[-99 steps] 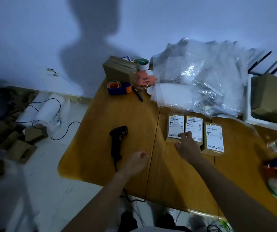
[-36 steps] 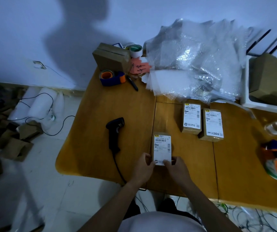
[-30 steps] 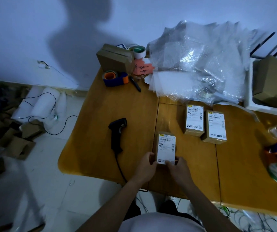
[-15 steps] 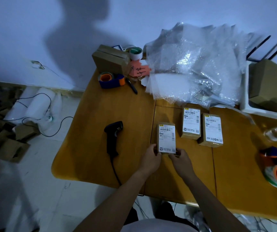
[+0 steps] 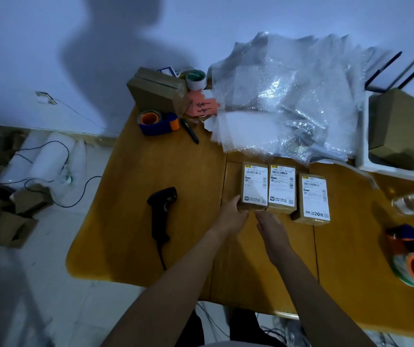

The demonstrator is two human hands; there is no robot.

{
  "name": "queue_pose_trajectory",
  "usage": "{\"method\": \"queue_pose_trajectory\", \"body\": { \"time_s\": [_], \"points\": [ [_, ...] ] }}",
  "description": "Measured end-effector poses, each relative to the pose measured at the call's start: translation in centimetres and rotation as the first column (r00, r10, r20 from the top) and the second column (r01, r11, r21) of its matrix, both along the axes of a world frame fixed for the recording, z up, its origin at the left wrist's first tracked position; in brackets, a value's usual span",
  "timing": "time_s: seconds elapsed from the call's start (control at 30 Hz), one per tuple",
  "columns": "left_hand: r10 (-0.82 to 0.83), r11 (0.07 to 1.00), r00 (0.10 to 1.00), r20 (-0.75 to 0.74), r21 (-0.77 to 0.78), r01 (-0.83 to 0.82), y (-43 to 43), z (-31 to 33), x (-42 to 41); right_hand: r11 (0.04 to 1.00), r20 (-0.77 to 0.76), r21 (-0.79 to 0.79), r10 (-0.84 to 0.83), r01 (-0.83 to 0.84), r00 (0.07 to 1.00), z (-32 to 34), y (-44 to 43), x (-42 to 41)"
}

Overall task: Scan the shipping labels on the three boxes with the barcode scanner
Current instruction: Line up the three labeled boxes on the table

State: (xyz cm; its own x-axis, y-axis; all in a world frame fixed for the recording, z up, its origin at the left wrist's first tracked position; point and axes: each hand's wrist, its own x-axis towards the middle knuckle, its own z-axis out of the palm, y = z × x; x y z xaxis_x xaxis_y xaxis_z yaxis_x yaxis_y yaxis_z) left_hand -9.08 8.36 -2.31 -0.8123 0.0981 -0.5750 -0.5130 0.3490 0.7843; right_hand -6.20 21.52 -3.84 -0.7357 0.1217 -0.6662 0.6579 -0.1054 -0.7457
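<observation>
Worktop (image 5: 150, 234): wooden, yellow.
Boxes: three in a row, labels up. Left box (image 5: 254, 187) touches middle box (image 5: 282, 189); right box (image 5: 313, 199) sits just beside, set slightly nearer me.
Scanner (image 5: 162, 211): black, corded, lying left of the boxes, untouched.
My left hand (image 5: 231, 216): grip loose, fingertips at the left box's near left corner.
My right hand (image 5: 269, 227): grip apart, empty, just below the left box.
Bubble wrap (image 5: 288, 101): heaped behind the boxes.
</observation>
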Motion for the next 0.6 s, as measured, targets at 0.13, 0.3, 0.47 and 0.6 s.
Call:
{"method": "queue_pose_trajectory", "body": {
  "time_s": [0.13,0.3,0.47,0.6],
  "points": [
    [0.087,0.994,0.996,-0.010,-0.063,-0.088,-2.7,-0.4,1.4,0.968,0.040,0.164,0.184,-0.188,0.982,-0.2,-2.1,-0.2],
    [0.292,0.928,0.944,-0.150,-0.194,-0.318,-9.7,0.1,4.5,0.914,0.022,0.198,0.356,-0.353,0.934,0.1,-7.2,-1.8],
    [0.475,0.815,0.851,-0.222,-0.254,-0.521,-16.2,0.4,6.2,0.793,0.054,0.255,0.559,-0.552,0.828,-0.2,-12.9,-3.2],
    [0.588,0.736,0.787,-0.186,-0.281,-0.616,-19.2,-0.8,7.5,0.728,0.109,0.226,0.642,-0.648,0.759,-0.4,-16.9,-3.0]
  ]
}}
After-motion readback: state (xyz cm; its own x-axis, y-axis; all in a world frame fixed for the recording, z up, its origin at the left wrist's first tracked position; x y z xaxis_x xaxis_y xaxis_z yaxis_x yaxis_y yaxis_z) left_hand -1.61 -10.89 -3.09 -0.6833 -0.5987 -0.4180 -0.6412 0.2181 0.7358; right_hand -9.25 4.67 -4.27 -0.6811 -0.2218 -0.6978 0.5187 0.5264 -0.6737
